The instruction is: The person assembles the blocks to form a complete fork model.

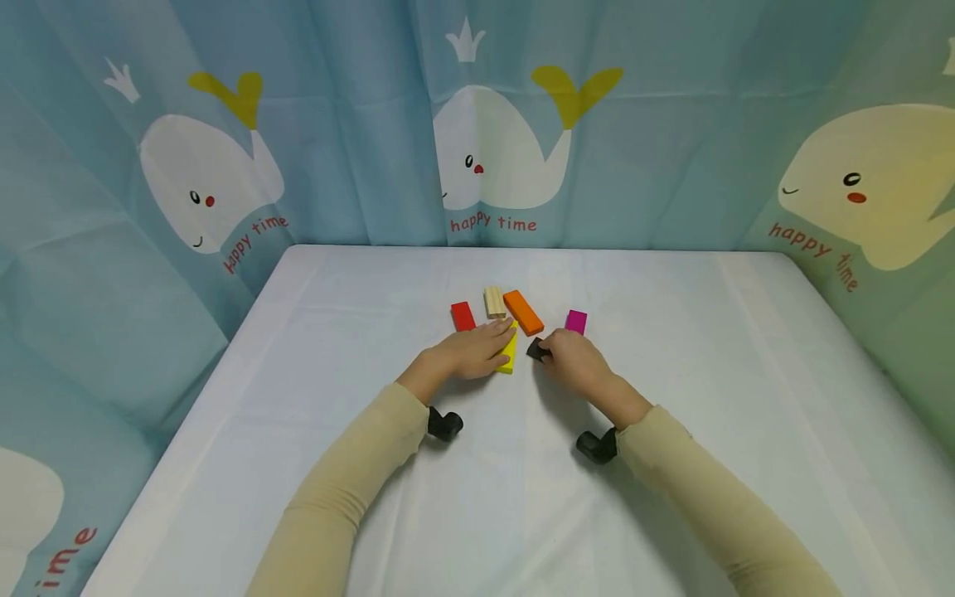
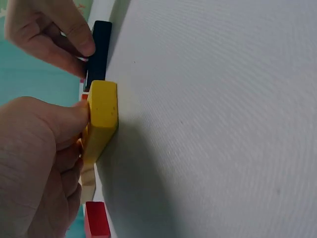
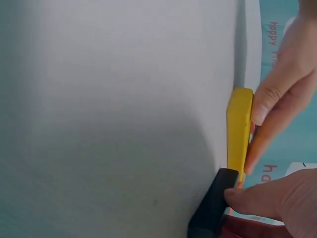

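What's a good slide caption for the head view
Left hand touching a yellow block, right hand pinching a black block, orange block just beyond.

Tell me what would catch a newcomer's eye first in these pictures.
Probably the bright yellow block, touched by the left hand on the white table, near the head view's centre. To its right, the right hand holds a black block. Behind the table, large whale prints stand out on the blue curtain.

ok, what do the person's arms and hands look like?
Left hand and right hand are bare, no gloves. Plain beige long sleeves: left sleeve, right sleeve. Small black, rounded units jut from the cuffs: left unit, right unit. No cables visible.
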Motion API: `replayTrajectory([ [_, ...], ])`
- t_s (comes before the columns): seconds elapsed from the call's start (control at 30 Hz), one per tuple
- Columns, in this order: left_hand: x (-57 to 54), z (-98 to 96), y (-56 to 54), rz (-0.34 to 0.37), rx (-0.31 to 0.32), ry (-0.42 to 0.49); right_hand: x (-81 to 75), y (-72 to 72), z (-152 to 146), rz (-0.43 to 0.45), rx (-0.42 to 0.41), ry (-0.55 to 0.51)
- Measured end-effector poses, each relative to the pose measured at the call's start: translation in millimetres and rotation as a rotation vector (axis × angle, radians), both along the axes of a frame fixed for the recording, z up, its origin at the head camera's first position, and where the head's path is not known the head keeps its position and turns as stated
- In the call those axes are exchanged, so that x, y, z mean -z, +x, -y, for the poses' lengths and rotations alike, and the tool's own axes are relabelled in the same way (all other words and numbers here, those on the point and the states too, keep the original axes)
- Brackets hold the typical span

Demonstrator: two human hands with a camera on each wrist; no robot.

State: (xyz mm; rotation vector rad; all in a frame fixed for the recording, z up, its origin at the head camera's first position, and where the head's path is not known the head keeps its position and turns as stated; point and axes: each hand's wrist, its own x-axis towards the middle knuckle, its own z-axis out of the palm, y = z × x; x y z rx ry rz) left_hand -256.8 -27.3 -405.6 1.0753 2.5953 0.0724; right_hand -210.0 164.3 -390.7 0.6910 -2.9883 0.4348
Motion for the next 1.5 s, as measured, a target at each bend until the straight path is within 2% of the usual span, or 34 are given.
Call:
replayTrajectory([
  [0.13, -2.2, -0.3, 0.8, 0.006, -0.011, -0.004, -2.3, -4.5, 1.7, 0.061, 0.047, -0.027],
  [0.33, -4.1, -0.1, 2.8, 0.006, -0.019, -0.005, 0.0, -5.8, 4.0, 0.073, 0.058, -0.016],
  [0.5, -3.2, 0.7, 4.2, 0.007, -0.028, 0.008, 0.2, 0.0, 5.4, 0.056, 0.051, -0.022],
  [0.9, -2.8, 3.4, 7.7, 0.017, -0.031, 0.055, -3.5, 11.4, 8.0, 0.098, 0.088, -0.019],
  [1.07, -1.5, 3.4, 10.1, 0.032, -0.047, 0.070, -3.7, 16.3, 8.7, 0.118, 0.090, -0.010],
  [1.37, 4.2, 4.6, 10.3, 0.047, -0.058, 0.100, 0.1, 22.8, 9.7, 0.101, 0.057, -0.024],
  [1.5, 3.8, 6.0, 11.6, 0.049, -0.059, 0.118, 0.0, 27.2, 12.7, 0.112, 0.077, -0.028],
])
